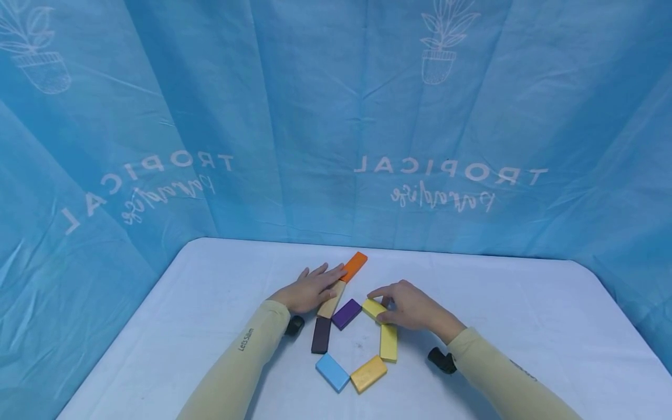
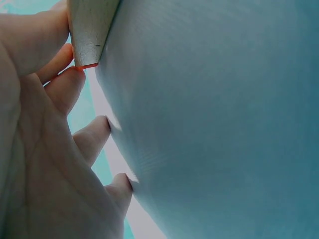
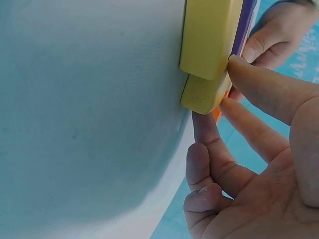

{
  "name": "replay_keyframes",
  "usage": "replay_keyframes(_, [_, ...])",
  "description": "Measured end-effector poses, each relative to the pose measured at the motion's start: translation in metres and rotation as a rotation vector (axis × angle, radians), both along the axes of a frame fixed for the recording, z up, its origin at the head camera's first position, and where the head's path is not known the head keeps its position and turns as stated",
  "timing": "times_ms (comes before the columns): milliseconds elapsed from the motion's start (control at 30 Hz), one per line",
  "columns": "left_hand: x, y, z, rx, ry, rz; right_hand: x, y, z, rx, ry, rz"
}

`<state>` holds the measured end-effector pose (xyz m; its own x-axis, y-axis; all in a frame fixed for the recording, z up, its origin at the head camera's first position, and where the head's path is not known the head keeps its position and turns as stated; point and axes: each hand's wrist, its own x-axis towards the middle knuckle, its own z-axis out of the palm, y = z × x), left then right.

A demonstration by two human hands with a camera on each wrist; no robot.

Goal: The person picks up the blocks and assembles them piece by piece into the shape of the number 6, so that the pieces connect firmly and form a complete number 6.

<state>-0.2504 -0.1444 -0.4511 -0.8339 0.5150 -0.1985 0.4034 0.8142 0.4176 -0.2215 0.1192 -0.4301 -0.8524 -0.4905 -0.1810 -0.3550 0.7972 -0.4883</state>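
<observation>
Wooden blocks form a ring on the table with a tail running up and away. My left hand [image 1: 307, 290] lies with outstretched fingers along the tail, touching the orange block [image 1: 356, 265] and the beige block [image 1: 327, 308]. In the left wrist view, the thumb lies against the beige block [image 2: 92, 35]. My right hand [image 1: 412, 306] pinches the upper yellow block [image 1: 371, 307] between thumb and index finger. That block adjoins a purple block [image 1: 346, 315] on one side and a second yellow block [image 1: 389, 344] on the other. Its other fingers are curled in the right wrist view.
A dark block [image 1: 321, 335], a light blue block [image 1: 333, 372] and a golden-yellow block [image 1: 368, 373] make up the ring's left and near sides. White cloth [image 1: 525, 303] covers the table. Behind it hangs a blue printed curtain [image 1: 315, 116].
</observation>
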Motion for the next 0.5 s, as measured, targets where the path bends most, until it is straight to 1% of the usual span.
replay_keyframes(300, [-0.0002,-0.0003,0.0018,0.011,-0.002,-0.005,-0.0006,0.0016,0.0007,-0.004,0.009,0.005])
replay_keyframes(500, [-0.0003,0.0,0.0005,0.007,-0.004,-0.007,0.001,0.0071,0.0008,-0.025,0.012,-0.038])
